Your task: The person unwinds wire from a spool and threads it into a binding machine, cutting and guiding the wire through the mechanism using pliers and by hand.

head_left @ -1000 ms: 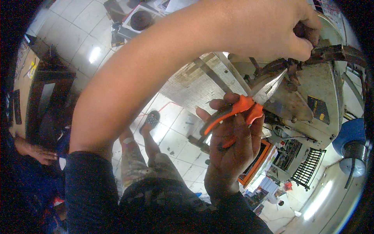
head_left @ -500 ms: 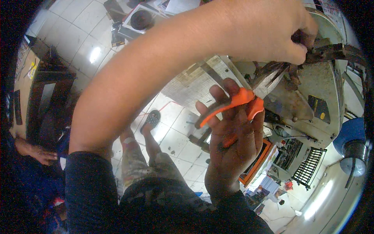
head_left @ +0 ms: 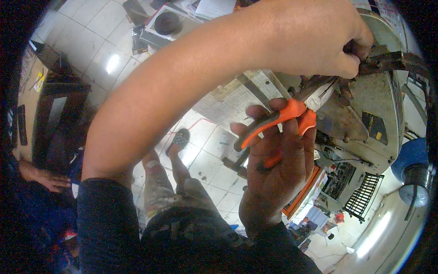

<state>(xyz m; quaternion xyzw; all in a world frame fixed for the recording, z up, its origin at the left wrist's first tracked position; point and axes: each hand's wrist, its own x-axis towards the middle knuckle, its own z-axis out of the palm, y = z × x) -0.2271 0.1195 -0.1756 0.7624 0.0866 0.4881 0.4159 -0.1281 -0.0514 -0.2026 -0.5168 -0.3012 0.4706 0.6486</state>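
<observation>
My left arm crosses the view from lower left to upper right. At its end, my left hand (head_left: 326, 39) is closed, thumb and fingers pinched at a dark, worn bar (head_left: 387, 63) on a machine; its fingertips partly cover the grip. Below it, my right hand (head_left: 280, 178), palm up, is closed around orange-and-black-handled pliers (head_left: 292, 111). The pliers' metal jaws point up and right, their tips at dark rusty parts just under my left hand. Whether the jaws bite on anything cannot be made out.
The pale metal machine body (head_left: 381, 98) fills the right side. At far right is a blue round part (head_left: 410, 160). A brown box-like cabinet (head_left: 29, 107) stands at left, with another person's hand (head_left: 48, 177) below it. Papers and a black roll (head_left: 167, 23) lie beyond my arm.
My right hand and the pliers have shifted slightly right, and the jaws now show more fully. My left hand keeps its pinch at nearly the same place.
</observation>
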